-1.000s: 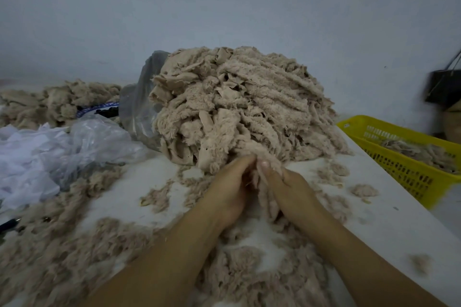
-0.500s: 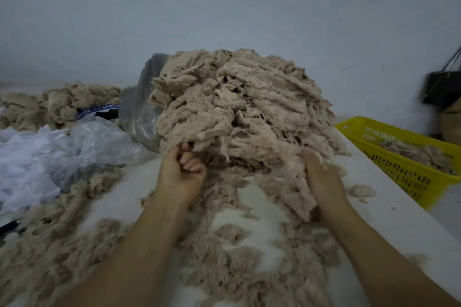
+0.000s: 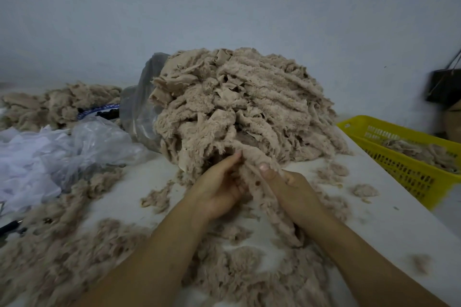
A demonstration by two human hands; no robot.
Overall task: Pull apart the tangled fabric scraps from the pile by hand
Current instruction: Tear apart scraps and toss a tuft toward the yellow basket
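Beige fleece everywhere, and both hands are in it at the foot of the pile (image 3: 239, 107). The left hand (image 3: 219, 189) comes in palm turned inward, index finger stretched up to the heap's lower edge, the other fingers curled round a long strip (image 3: 272, 209) of the same fuzzy stuff. The right hand (image 3: 291, 194) sits just beside it, thumb pressed flat on top of the strip, fingers tucked underneath, so both hands are clamped on that one piece, close together. The strip runs from the base of the pile down between the two wrists and trails onto the table (image 3: 389, 227). Both forearms are bare and angle in from the bottom corners.

The pile itself is a tall rounded mound in the middle of the white table: shaggy ribbons, with smooth flat backing showing here and there. A grey plastic bag (image 3: 139, 107) stands against its left side. Loose fluff (image 3: 62, 257) lies scattered over the near tabletop in soft clumps. Crumpled clear plastic (image 3: 82, 149) lies at the left, with a smaller heap (image 3: 62, 102) behind it. At the right, a yellow slotted basket (image 3: 409, 172) holds more scraps.
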